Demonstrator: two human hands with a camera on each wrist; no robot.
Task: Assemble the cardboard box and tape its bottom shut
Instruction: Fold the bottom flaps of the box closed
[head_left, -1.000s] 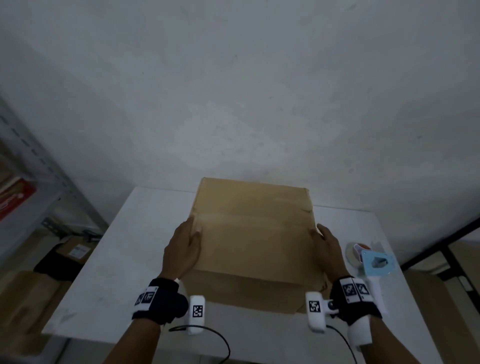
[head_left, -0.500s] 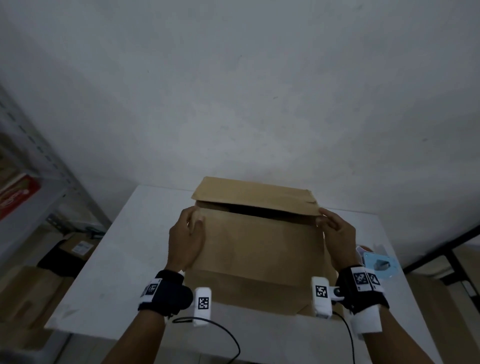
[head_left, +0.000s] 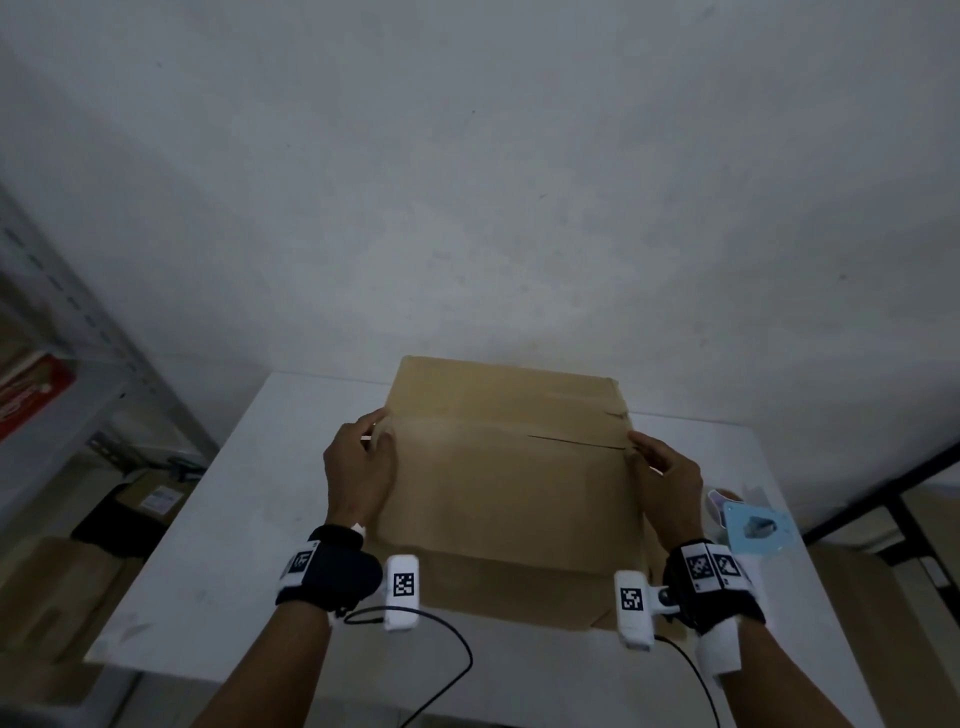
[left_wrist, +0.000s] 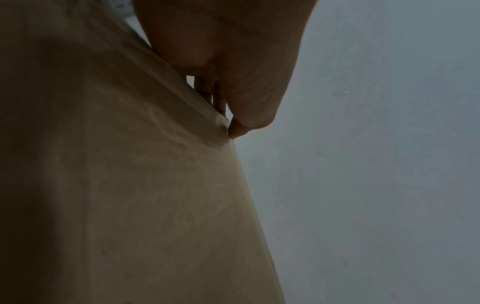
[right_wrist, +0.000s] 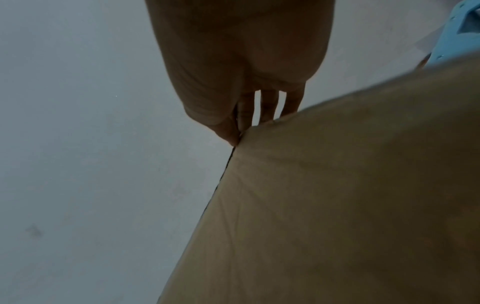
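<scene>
A brown cardboard box (head_left: 509, 483) lies partly folded on the white table (head_left: 218, 545). A thin dark slit shows between its near panel and the far flap on the right. My left hand (head_left: 379, 431) pinches the panel's upper left corner, thumb (left_wrist: 237, 128) on the front and fingers behind. At the upper right corner my right hand (head_left: 636, 447) pinches the cardboard (right_wrist: 337, 195) the same way, thumb (right_wrist: 228, 131) at the edge. The light blue tape dispenser (head_left: 753, 525) lies on the table to the right of the box.
A bare wall rises right behind the table. A metal shelf (head_left: 78, 395) with a red package stands at the left, with cardboard boxes (head_left: 150, 499) on the floor under it. Black cables (head_left: 447, 644) hang over the near table edge. A dark frame (head_left: 893, 483) stands at the right.
Both hands slid from the box's sides up to the near panel's top corners and lifted it. The wide dark gap of half a second ago is now a thin slit.
</scene>
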